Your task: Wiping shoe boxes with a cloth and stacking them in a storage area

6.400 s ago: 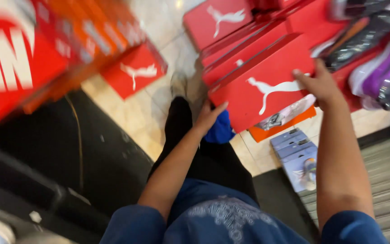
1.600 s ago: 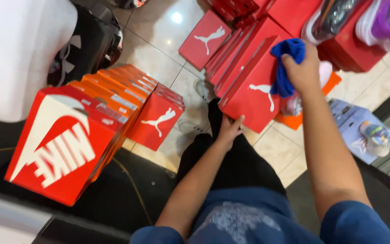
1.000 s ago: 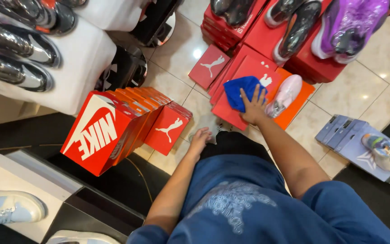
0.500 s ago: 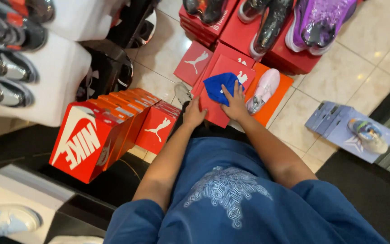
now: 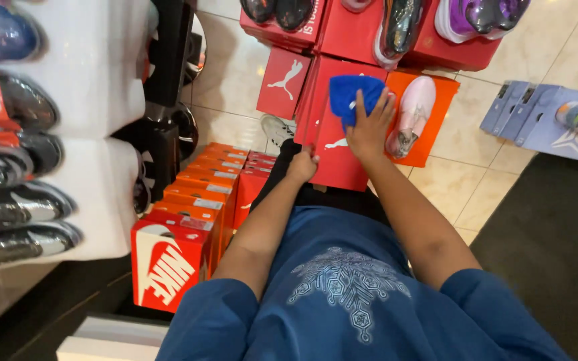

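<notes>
A: What's underfoot?
B: Glossy beige floor tiles catching ceiling light toward twelve o'clock, a dark mat at four.
A: And nine o'clock?
B: White display shelves carrying dark shoes

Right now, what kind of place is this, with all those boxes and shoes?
Most likely a shoe shop. Red shoe boxes and orange shoe boxes stand stacked on the tiled floor, and shoes on a white shelf line the left. The right hand presses a blue cloth on one box.

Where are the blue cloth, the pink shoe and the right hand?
blue cloth [image 5: 350, 95], head view, upper middle of the cloth
pink shoe [image 5: 413, 113], head view, middle of its upper
right hand [image 5: 367, 130], head view, back of the hand
</notes>
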